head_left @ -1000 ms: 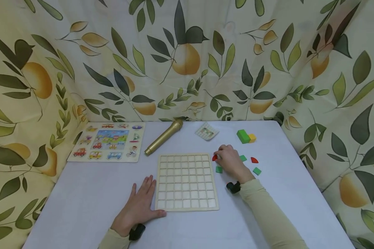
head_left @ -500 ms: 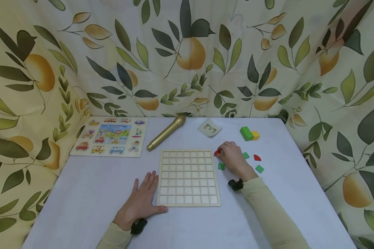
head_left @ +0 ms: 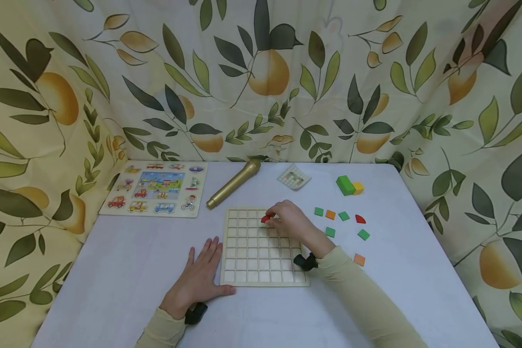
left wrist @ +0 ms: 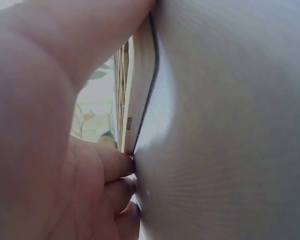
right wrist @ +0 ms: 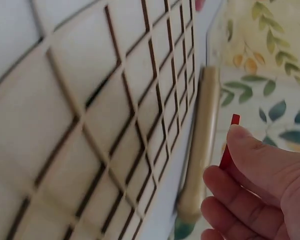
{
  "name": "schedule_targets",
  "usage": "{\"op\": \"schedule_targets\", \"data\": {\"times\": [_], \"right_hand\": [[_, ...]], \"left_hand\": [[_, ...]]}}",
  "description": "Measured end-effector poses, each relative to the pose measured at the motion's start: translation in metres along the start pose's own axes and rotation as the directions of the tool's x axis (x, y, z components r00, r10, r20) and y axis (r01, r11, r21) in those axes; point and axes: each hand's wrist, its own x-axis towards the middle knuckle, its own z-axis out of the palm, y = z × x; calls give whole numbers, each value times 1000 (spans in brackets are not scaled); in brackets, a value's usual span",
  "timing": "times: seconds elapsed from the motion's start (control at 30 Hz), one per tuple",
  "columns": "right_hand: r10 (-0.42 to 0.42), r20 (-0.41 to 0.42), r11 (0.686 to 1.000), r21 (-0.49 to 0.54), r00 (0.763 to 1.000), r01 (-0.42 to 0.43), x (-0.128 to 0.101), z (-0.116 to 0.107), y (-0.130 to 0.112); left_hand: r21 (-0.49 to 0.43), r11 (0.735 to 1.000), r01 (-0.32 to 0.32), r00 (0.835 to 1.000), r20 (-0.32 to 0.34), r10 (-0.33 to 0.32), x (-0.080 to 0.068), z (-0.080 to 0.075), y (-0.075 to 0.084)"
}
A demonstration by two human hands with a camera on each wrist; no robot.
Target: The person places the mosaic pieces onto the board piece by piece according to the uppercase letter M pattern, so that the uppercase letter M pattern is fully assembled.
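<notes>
a person's right hand (head_left: pixel 289 220) pinches a small flat red piece (head_left: pixel 266 218) between thumb and fingertips above the far rows of a pale wooden grid board (head_left: pixel 263 247), a square tray of shallow, thin-walled cells lying on a smooth lavender table (head_left: pixel 113 261). the left hand (head_left: pixel 198 281) lies flat with fingers straight and spread on the table, its thumb touching the board's near left corner; it holds nothing. from the right wrist the red piece (right wrist: pixel 229 145) shows only as a thin edge behind the fingers, so its outline is hard to make out, and the board (right wrist: pixel 90 130) fills the view as blurred dark-lined squares. the left wrist view is mostly skin and table, with just the board's thick edge (left wrist: pixel 140 90) in sight. right of the board lie loose flat tiles: green squares (head_left: pixel 343 216), orange squares (head_left: pixel 330 214) and a red quarter-round (head_left: pixel 360 219). farther back sit a green block (head_left: pixel 345 185) touching a yellow cube (head_left: pixel 357 188), a small patterned card (head_left: pixel 293 177), a matte gold microphone (head_left: pixel 234 183) and a glossy picture puzzle board (head_left: pixel 155 188). leaf-and-pear printed cloth (head_left: pixel 261 77) hangs behind.
</notes>
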Motion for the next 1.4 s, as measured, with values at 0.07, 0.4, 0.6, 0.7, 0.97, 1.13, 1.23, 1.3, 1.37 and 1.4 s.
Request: {"op": "schedule_targets", "data": {"times": [0.07,0.4,0.6,0.7,0.97,1.13,1.23,1.3,1.37,1.4], "right_hand": [[-37,17,999,-4,999,37,6,8,-9],[-94,109,994,-46,990,100,29,40,-29],[-111,103,988,-91,988,121,34,50,-31],[-106,102,988,-99,989,117,35,53,-30],[-83,101,987,-130,991,96,36,55,-30],[-80,92,987,-129,993,91,35,54,-29],[-79,85,988,-126,993,89,34,54,-28],[-75,90,988,-126,993,86,33,55,-28],[-71,95,988,-128,993,83,33,55,-29],[-71,98,988,-129,993,83,33,56,-29]], "left_hand": [[6,1000,-1,1000,0,1,0,0,-1],[-2,1000,-1,1000,1,1,1,1,-2],[-1,1000,0,1000,5,0,1,1,-3],[6,1000,0,1000,2,0,2,2,-3],[15,1000,-2,1000,1,2,2,2,-2],[20,1000,-7,1000,4,7,4,1,-1],[12,1000,-10,1000,3,10,5,1,0],[0,1000,-9,1000,4,9,4,1,-1],[0,1000,-4,1000,5,4,3,2,-2],[-2,1000,-3,1000,4,3,2,3,-3]]}}
